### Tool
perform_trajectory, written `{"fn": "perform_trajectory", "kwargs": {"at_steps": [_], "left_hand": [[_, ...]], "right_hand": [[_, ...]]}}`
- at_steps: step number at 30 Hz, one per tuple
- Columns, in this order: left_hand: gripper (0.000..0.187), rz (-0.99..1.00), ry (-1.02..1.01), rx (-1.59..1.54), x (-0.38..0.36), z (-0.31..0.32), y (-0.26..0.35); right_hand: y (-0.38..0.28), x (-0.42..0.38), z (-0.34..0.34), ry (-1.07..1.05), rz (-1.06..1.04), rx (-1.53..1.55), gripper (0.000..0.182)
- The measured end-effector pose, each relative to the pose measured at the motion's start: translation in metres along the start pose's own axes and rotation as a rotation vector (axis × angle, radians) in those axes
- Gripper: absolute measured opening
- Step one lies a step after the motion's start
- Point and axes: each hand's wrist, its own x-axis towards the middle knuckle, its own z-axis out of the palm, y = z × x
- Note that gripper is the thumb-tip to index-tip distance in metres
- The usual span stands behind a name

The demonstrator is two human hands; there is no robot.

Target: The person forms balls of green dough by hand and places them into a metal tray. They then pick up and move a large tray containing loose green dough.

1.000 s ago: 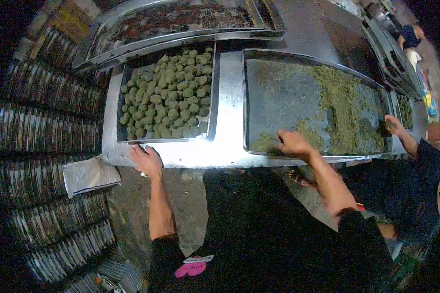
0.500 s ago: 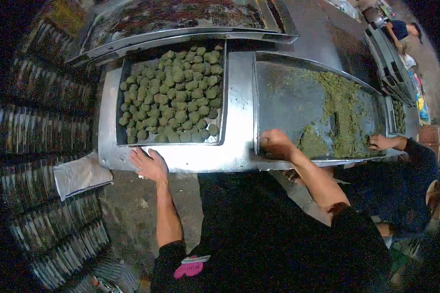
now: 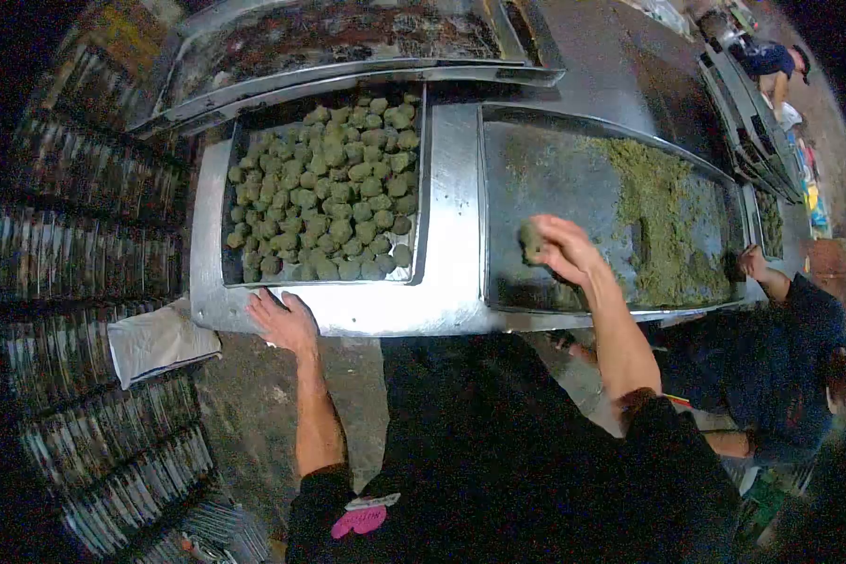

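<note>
My left hand (image 3: 285, 322) lies with its fingers spread on the metal table's front edge, just below a tray (image 3: 417, 188) heaped with green dough balls (image 3: 334, 193). My right hand (image 3: 568, 250) is above the left part of a second tray (image 3: 482, 211), its fingers closed around a green dough ball (image 3: 533, 240). Loose crumbly green mixture (image 3: 663, 211) covers much of that tray's right half. At its right end is another person's hand (image 3: 761, 266), apart from mine.
A large stained tray (image 3: 348, 70) stands along the back. Stacked trays (image 3: 747, 132) rise at the far right, near a smaller tray of green pieces (image 3: 770, 221). Racks of thin sheets (image 3: 85, 244) line the left, with a whitish bag (image 3: 164, 343) beside them. Another person stands at back right.
My right hand has risen from the second tray's front left with the dough ball showing in it. The clump of mixture near it is gone. The other person's hand has shifted right.
</note>
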Motion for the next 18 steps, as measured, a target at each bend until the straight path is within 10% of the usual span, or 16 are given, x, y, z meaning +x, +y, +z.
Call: {"fn": "perform_trajectory", "kwargs": {"at_steps": [2,7,11,13,18], "left_hand": [[0.049,0.007,0.008,0.026,0.001,0.004,-0.001],[0.05,0.001,-0.004,0.006,0.0,0.005,-0.001],[0.051,0.038,0.012,-0.021,0.001,0.008,-0.009],[0.051,0.019,-0.006,-0.008,-0.001,0.006,-0.008],[0.051,0.018,0.004,0.096,0.002,0.011,-0.008]], "right_hand": [[-0.001,-0.013,-0.01,-0.094,-0.051,0.675,0.025],[0.007,-0.003,-0.014,0.143,-0.123,0.525,0.028],[0.005,-0.009,-0.012,0.361,-0.071,-0.007,0.03],[0.008,-0.012,-0.012,0.412,-0.402,-0.967,0.031],[0.043,-0.014,-0.025,0.144,-0.875,-1.345,0.024]]}}
